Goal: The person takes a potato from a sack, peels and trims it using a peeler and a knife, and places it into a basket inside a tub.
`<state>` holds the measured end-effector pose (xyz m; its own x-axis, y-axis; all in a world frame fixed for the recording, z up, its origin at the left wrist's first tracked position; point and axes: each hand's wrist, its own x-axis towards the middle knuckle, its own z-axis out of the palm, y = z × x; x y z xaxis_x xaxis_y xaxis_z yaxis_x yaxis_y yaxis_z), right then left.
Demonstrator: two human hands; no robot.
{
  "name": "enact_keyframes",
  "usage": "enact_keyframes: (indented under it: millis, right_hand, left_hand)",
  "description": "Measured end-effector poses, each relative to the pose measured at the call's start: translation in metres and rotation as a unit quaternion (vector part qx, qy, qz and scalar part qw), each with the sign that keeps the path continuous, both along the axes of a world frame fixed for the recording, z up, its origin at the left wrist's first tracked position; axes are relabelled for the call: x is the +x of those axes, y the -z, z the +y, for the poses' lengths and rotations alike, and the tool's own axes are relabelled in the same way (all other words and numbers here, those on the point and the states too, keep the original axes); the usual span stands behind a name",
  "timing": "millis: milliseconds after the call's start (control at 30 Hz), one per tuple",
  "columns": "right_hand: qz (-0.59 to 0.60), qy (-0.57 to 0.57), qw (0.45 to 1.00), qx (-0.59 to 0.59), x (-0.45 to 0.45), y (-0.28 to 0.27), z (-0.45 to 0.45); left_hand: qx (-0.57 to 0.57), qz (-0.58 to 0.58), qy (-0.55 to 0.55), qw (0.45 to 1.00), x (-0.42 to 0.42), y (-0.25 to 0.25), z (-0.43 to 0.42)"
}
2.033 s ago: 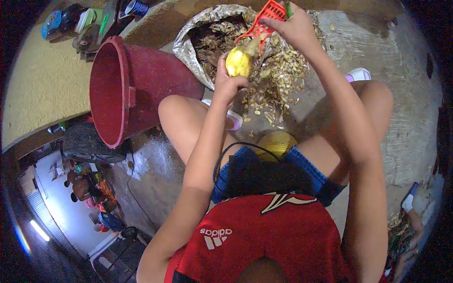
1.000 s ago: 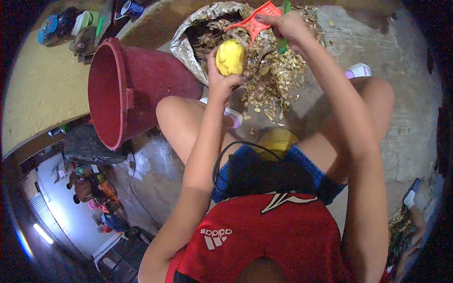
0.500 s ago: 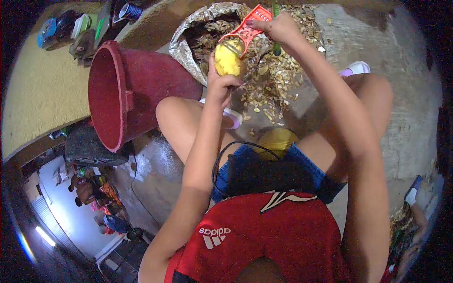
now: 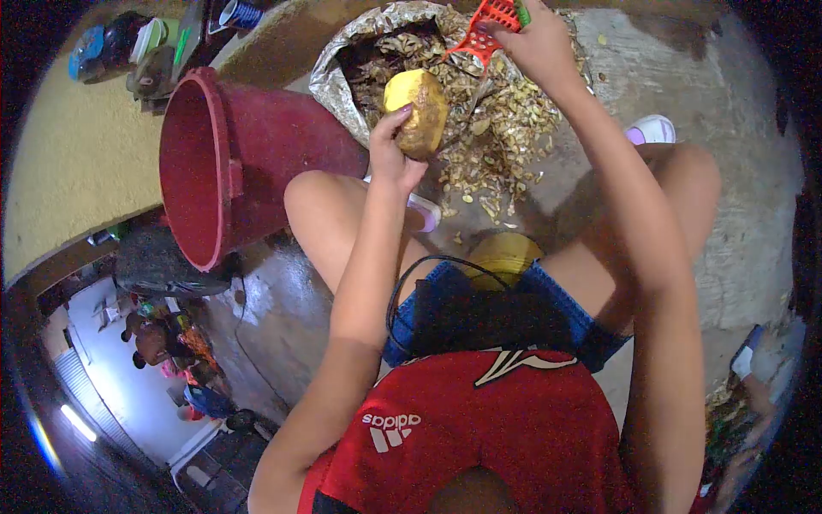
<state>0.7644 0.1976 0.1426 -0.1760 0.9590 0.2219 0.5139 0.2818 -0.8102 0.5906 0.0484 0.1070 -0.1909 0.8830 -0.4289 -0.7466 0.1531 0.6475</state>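
Note:
My left hand point(image 4: 394, 152) is closed around a large potato point(image 4: 425, 107), thumb across its near side. Yellow flesh shows on its upper left, while brown skin covers the lower right. Up and to the right, my right hand point(image 4: 544, 51) grips an orange-red peeler point(image 4: 479, 41) with holes in its body. The peeler is apart from the potato. A bit of green point(image 4: 522, 12) shows at the fingers of that hand; what it is I cannot make out. Beneath both hands, peelings point(image 4: 505, 146) are heaped on the floor, beside an open silvery sack point(image 4: 336, 86) holding more peelings.
A big dark red tub point(image 4: 282, 128) lies on its side to the left. Between my legs is a yellow bucket point(image 4: 505, 255). A ledge point(image 4: 94, 171) with several items runs along the far left. People point(image 4: 154, 343) are at lower left; another person's limb point(image 4: 753, 390) shows at right.
The peeler has come off the potato and moved up and right with my right hand. The potato has turned in my left hand, and more brown skin now shows.

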Motion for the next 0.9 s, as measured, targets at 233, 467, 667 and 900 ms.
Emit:
enact_keyframes:
  millis: [233, 467, 667, 900]
  right_hand:
    - [0.195, -0.095, 0.971, -0.1, -0.003, 0.004, -0.008]
    - [0.027, -0.165, 0.986, -0.015, -0.019, 0.017, -0.037]
    - [0.033, -0.158, 0.987, 0.024, -0.021, 0.017, -0.038]
    - [-0.002, -0.14, 0.99, 0.005, -0.021, 0.028, -0.019]
  left_hand:
    - [0.034, -0.032, 0.002, 0.999, 0.005, -0.005, 0.005]
    - [0.038, -0.054, 0.015, 0.998, 0.008, -0.003, 0.009]
    - [0.004, -0.021, 0.018, 1.0, 0.006, 0.0, 0.014]
    - [-0.02, 0.005, 0.017, 1.0, 0.003, 0.007, 0.024]
